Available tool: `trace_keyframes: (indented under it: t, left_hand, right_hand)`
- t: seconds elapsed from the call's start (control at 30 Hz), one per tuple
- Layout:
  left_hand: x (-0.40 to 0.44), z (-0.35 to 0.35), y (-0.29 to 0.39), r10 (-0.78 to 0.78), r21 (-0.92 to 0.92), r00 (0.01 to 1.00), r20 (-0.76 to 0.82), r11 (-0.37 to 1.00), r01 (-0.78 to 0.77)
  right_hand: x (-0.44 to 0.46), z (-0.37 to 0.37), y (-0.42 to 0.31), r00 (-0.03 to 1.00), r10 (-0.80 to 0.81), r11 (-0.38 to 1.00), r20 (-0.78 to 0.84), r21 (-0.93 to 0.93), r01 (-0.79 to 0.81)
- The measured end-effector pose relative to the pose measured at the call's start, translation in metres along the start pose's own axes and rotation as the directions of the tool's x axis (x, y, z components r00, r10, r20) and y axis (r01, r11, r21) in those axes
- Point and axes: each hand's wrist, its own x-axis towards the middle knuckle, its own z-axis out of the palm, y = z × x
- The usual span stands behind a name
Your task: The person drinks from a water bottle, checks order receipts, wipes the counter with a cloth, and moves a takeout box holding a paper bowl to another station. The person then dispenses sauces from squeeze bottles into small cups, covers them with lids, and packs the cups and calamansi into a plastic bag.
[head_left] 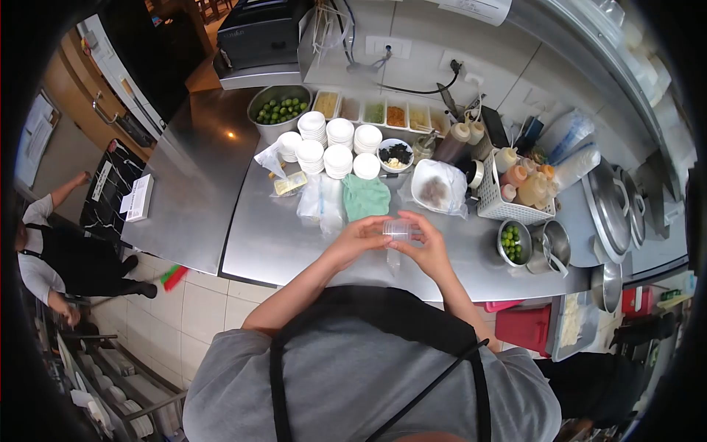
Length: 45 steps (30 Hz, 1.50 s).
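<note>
- Left hand (364,237): partly curled, thumb and fingers pressing the near side of some clear cups (398,230) from the left.
- Right hand (424,241): curved round the same cups from the right, fingers bent; both hands share the hold.
- Clear cups: nested, it seems, and held up over the table (254,234) near the middle of its near edge; a clear strip, perhaps a sleeve, shows just below them.
- Done, as far as shows: white tubs (339,159) stand in stacks towards the table's back edge, left of its middle.
- Left: the clear cups are in hand, not yet set down; whether they are being parted or put together, I cannot tell.
- Just beyond the hands: a green cloth (366,197), with plastic bags (320,204) beside it, towards the left edge.
- Near the right edge: a bowl (524,237) of limes.
</note>
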Motion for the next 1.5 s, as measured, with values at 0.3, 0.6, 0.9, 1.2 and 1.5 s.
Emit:
trace_keyframes:
  t: [0.3, 0.6, 0.9, 1.2, 1.5]
  left_hand:
    - [-0.02, -0.039, -0.035, -0.023, 0.127, 0.989, -0.148, 0.991, 0.042]
    - [-0.035, -0.047, -0.034, -0.085, 0.049, 0.985, -0.151, 0.994, 0.094]
    - [-0.04, -0.061, -0.035, -0.1, 0.02, 0.982, -0.162, 0.994, 0.105]
    - [-0.037, -0.057, -0.035, -0.14, -0.099, 0.985, -0.102, 0.986, 0.13]
    - [-0.027, -0.049, -0.038, -0.166, -0.095, 0.982, -0.085, 0.983, 0.158]
  right_hand:
    - [-0.015, 0.025, 0.033, 0.983, 0.163, 0.977, 0.079, 0.126, -0.172]
    - [-0.011, 0.044, 0.026, 0.993, -0.079, 0.973, 0.085, -0.211, 0.095]
    - [-0.003, 0.033, 0.024, 0.994, -0.051, 0.95, 0.095, -0.302, 0.077]
    - [-0.012, 0.041, 0.015, 0.981, 0.037, 0.999, 0.19, -0.026, -0.032]
    - [-0.013, 0.038, 0.028, 0.977, 0.075, 0.993, 0.199, 0.079, -0.092]
